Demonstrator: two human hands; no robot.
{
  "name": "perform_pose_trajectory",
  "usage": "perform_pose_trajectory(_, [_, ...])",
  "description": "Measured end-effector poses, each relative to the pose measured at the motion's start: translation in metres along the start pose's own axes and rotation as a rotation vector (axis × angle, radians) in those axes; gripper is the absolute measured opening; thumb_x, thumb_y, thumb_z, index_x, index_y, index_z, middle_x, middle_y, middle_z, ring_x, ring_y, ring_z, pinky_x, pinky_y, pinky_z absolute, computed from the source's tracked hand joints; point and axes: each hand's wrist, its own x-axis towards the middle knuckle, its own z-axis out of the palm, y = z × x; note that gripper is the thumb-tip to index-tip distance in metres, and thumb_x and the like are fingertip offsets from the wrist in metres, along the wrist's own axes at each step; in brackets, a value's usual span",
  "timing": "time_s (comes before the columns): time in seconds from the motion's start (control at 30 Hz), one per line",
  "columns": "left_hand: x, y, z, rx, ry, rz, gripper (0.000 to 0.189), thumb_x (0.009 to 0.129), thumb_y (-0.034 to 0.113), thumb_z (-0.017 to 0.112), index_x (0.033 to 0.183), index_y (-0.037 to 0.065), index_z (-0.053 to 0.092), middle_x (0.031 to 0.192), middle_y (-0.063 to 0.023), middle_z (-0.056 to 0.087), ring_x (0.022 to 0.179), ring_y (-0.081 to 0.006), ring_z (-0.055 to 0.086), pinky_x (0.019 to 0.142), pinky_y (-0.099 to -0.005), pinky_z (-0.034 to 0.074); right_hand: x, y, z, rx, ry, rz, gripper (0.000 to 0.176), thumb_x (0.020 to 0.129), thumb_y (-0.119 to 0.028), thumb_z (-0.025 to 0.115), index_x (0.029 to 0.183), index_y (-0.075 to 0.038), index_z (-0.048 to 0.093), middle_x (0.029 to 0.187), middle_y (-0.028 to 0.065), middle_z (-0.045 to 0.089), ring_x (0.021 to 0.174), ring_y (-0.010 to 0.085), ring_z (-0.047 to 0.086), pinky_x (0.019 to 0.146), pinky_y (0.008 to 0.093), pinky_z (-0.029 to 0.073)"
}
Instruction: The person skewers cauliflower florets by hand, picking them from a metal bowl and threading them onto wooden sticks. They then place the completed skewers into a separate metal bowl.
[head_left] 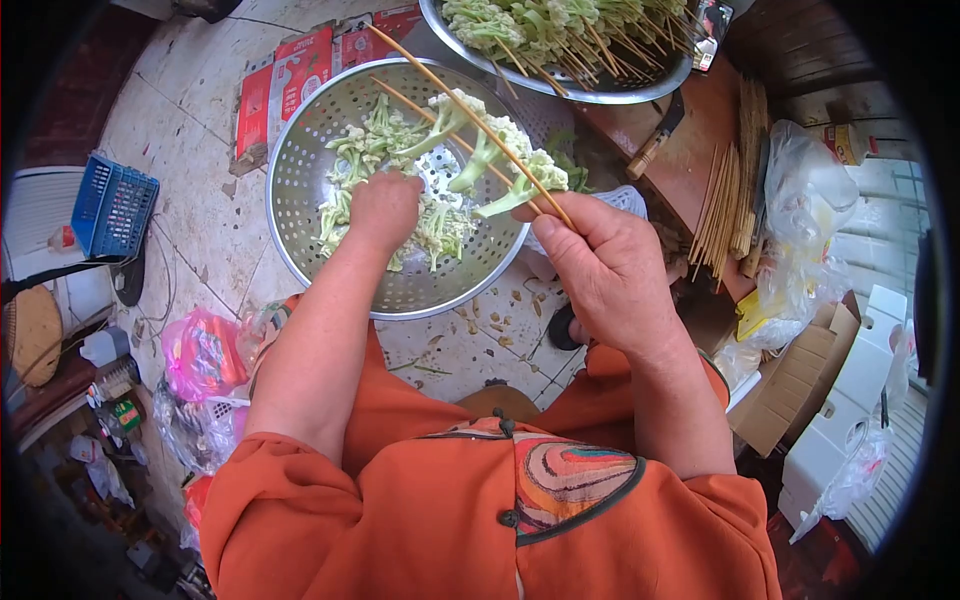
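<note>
My right hand is closed around the lower ends of two bamboo skewers, which slant up to the left over the colander. Several cauliflower florets are threaded on them near my fingers. Inside the perforated metal colander, my left hand reaches down among loose cauliflower pieces. Its fingers are curled and pressed downward; the back of the hand hides whatever they grip.
A second metal basin at the top holds many skewered florets. On the right lie a knife, bundles of bare skewers and plastic bags. Red cardboard lies beside the colander; a blue basket stands at left.
</note>
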Motion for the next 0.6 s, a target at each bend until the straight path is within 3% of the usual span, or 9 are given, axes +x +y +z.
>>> perform_pose_trajectory(0.1, [0.003, 0.006, -0.004, 0.023, -0.023, -0.038, 0.022, 0.076, 0.006, 0.053, 0.094, 0.011, 0.065, 0.09, -0.0109, 0.063, 0.091, -0.0284, 0.061, 0.074, -0.0414, 0.049, 0.0, 0.001, -0.002, 0.026, 0.004, 0.006, 0.018, 0.089, -0.014, 0.052, 0.096, -0.003, 0.065, 0.068, 0.0142, 0.06, 0.061, 0.0237, 0.06, 0.057, 0.0334, 0.046])
perform_pose_trajectory(0.2, [0.005, 0.008, -0.012, -0.184, -0.016, -0.088, 0.023, 0.077, 0.004, 0.053, 0.093, 0.014, 0.066, 0.092, -0.01, 0.061, 0.092, -0.0285, 0.06, 0.076, -0.041, 0.049, -0.001, 0.002, -0.002, 0.019, -0.006, -0.002, 0.019, 0.089, -0.015, 0.052, 0.096, -0.003, 0.065, 0.068, 0.0144, 0.06, 0.061, 0.0245, 0.06, 0.057, 0.0339, 0.046])
perform_pose_trajectory(0.27, [0.001, 0.008, -0.01, -0.244, -0.062, 0.126, 0.023, 0.078, 0.005, 0.054, 0.092, 0.017, 0.068, 0.096, -0.01, 0.059, 0.095, -0.028, 0.059, 0.078, -0.0404, 0.049, 0.0, 0.002, -0.001, 0.012, 0.001, -0.011, 0.018, 0.088, -0.015, 0.052, 0.095, -0.003, 0.065, 0.068, 0.0146, 0.06, 0.06, 0.0251, 0.06, 0.057, 0.0343, 0.046])
perform_pose_trajectory(0.33, [-0.003, 0.016, -0.01, -0.234, -0.174, 0.091, 0.022, 0.079, 0.006, 0.054, 0.091, 0.018, 0.068, 0.099, -0.01, 0.058, 0.096, -0.0282, 0.058, 0.079, -0.0401, 0.049, 0.001, 0.005, 0.001, 0.003, 0.007, -0.021, 0.018, 0.088, -0.015, 0.052, 0.095, -0.003, 0.064, 0.068, 0.0149, 0.06, 0.06, 0.0257, 0.059, 0.056, 0.0346, 0.046])
perform_pose_trajectory(0.4, [-0.004, 0.024, -0.017, -0.226, -0.289, 0.056, 0.021, 0.08, 0.007, 0.054, 0.09, 0.019, 0.069, 0.101, -0.0099, 0.057, 0.098, -0.0284, 0.058, 0.08, -0.0398, 0.049, 0.001, 0.01, 0.003, -0.009, 0.01, -0.096, 0.018, 0.09, -0.011, 0.053, 0.099, -0.002, 0.065, 0.067, -0.0029, 0.053, 0.06, 0.0042, 0.045, 0.055, 0.0218, 0.04])
perform_pose_trajectory(0.5, [-0.006, 0.024, -0.02, -0.168, -0.327, 0.07, 0.02, 0.08, 0.006, 0.055, 0.091, 0.017, 0.069, 0.104, -0.0106, 0.055, 0.099, -0.0294, 0.057, 0.083, -0.0397, 0.048, 0.0, 0.007, 0.003, -0.002, -0.018, -0.045, 0.018, 0.09, -0.011, 0.053, 0.099, -0.001, 0.065, 0.069, -0.0016, 0.054, 0.063, 0.0049, 0.046, 0.057, 0.022, 0.041])
perform_pose_trajectory(0.57, [-0.005, 0.015, -0.012, 0.044, -0.197, 0.242, 0.02, 0.08, 0.007, 0.055, 0.094, 0.014, 0.068, 0.105, -0.0118, 0.056, 0.101, -0.0284, 0.056, 0.082, -0.0389, 0.048, 0.001, 0.008, 0.003, -0.003, -0.017, -0.052, 0.018, 0.09, -0.011, 0.053, 0.099, -0.002, 0.065, 0.069, -0.0017, 0.054, 0.063, 0.0049, 0.046, 0.057, 0.022, 0.041])
perform_pose_trajectory(0.6, [-0.006, 0.012, -0.013, 0.046, -0.194, 0.24, 0.02, 0.08, 0.007, 0.055, 0.094, 0.014, 0.068, 0.105, -0.0118, 0.056, 0.101, -0.0284, 0.056, 0.082, -0.0389, 0.048, 0.002, 0.008, 0.003, -0.006, -0.014, -0.056, 0.018, 0.09, -0.011, 0.053, 0.099, -0.002, 0.065, 0.069, -0.0018, 0.054, 0.063, 0.0048, 0.046, 0.057, 0.022, 0.041])
